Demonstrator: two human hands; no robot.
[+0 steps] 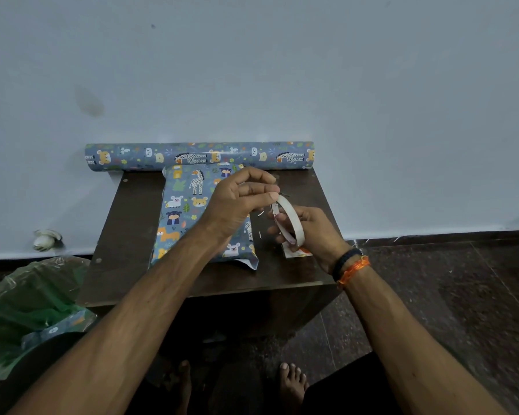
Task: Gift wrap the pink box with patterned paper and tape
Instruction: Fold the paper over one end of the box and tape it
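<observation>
On the table (132, 235), a paper roll (198, 156) is laid behind the wrapped box (186, 217). Right of the box, the tape ring (291, 221) is gripped by the right hand (315, 235); its thin, sticky, easily creased end is pinched by the left hand (240, 199).

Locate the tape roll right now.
Head view, right of centre: tape roll held in the right hand above the table, just right of the wrapped box.

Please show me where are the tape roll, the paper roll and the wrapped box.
tape roll (291, 220): head view, on its outer band.
paper roll (198, 156): head view, mid-length.
wrapped box (182, 211): head view, on its top face.
</observation>
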